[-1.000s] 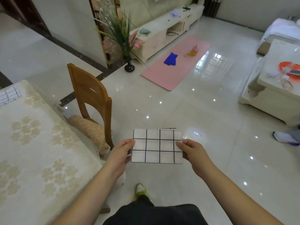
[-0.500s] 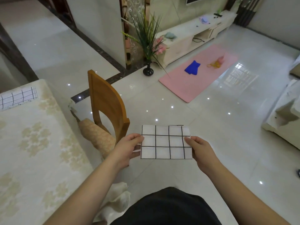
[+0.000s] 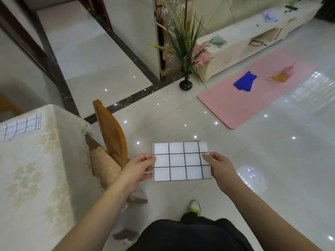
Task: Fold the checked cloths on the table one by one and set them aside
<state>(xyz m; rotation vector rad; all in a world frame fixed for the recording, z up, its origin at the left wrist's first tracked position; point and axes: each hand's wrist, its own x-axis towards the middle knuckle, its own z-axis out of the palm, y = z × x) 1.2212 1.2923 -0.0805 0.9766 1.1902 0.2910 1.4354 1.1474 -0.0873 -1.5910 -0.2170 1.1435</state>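
Observation:
A small folded white cloth with black checks is held flat in the air over the floor, in front of my body. My left hand pinches its left edge and my right hand pinches its right edge. Another folded checked cloth lies on the table at the far left, near the table's far corner. Both hands are well to the right of the table.
A wooden chair with a cushioned seat stands between the table and my hands. Farther off are a black vase with a plant, a pink mat carrying a blue item, and a low white cabinet.
The view has swung left, so the table and its cloth have come further into view. My hands still hold the folded cloth in the same way in front of me.

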